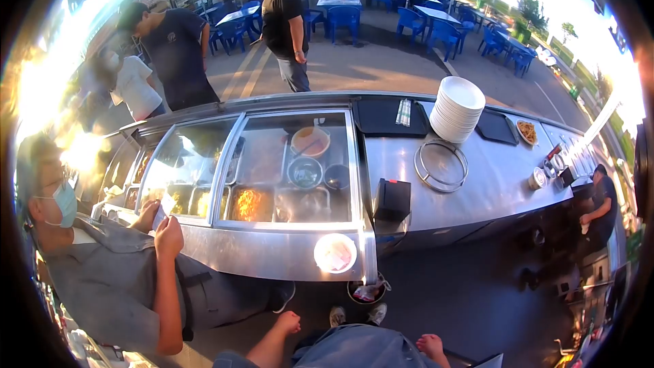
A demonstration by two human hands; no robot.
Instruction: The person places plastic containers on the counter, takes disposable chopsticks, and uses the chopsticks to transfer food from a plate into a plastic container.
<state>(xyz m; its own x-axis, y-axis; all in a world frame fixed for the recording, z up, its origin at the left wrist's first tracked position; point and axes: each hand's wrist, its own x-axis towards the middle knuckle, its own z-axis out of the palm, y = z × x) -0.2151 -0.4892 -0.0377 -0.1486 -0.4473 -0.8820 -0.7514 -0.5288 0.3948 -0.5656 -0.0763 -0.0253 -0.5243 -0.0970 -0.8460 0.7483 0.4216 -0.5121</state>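
Note:
My left hand [289, 322] hangs low by my body, its fingers curled into a loose fist. On the other side, my right hand [430, 346] is also closed, and no object shows in either one. Both hands are apart from the counter. A white bowl [334, 253] with pale contents sits on the steel ledge [255, 251] ahead of me. On the floor by my shoes stands a bin [368, 292] with plastic in it. Beyond the ledge, a glass-topped case [300, 221] covers pans of food, including an orange dish [249, 205].
A masked co-worker [102, 286] at my left holds a paper slip [162, 215]. Stacked white plates [458, 110], a metal ring stand [441, 165], a black box [393, 200] and a black tray [392, 118] occupy the steel counter. Several people stand across it; another person [601, 208] is far right.

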